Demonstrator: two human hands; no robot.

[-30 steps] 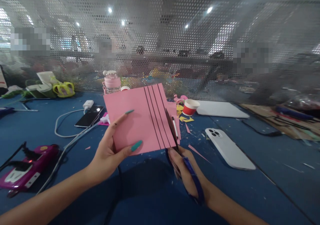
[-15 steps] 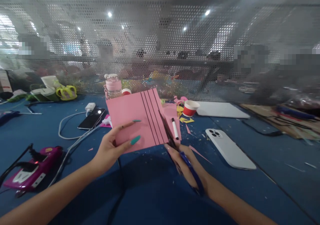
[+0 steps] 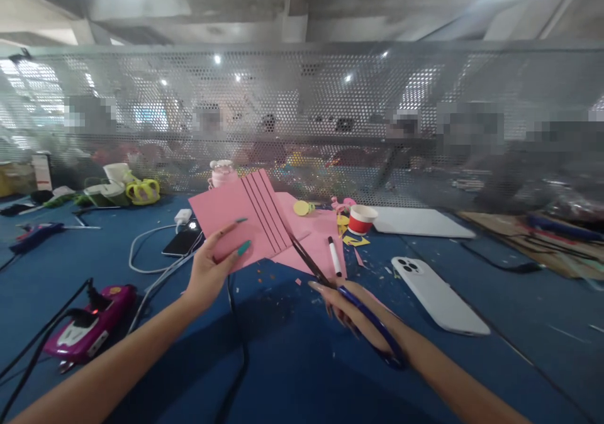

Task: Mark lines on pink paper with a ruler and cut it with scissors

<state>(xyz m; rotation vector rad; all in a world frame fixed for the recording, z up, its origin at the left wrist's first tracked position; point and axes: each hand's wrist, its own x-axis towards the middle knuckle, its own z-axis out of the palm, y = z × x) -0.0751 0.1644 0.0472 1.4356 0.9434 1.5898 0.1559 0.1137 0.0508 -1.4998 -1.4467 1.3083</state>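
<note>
A pink sheet of paper with several dark parallel lines near its right side is pinched in my left hand, tilted above the table. Blue-handled scissors are in my right hand, fingers wrapped round the handles. Their dark blades point up and left, with the tips beside the sheet's right edge. Whether the blades touch the paper I cannot tell. Behind them, more pink paper lies on the table, with a white marker with a black cap and a round yellow piece on it.
Right of the paper stand a red and white cup and a white phone. A magenta power strip, cables and a black phone lie left. A pink bottle stands before the perforated screen. Paper scraps litter the blue table.
The view has tilted upward. My left hand has moved the lined sheet left, away from the scissors, uncovering more of the pink paper behind. The scissors have drawn back from its edge.
</note>
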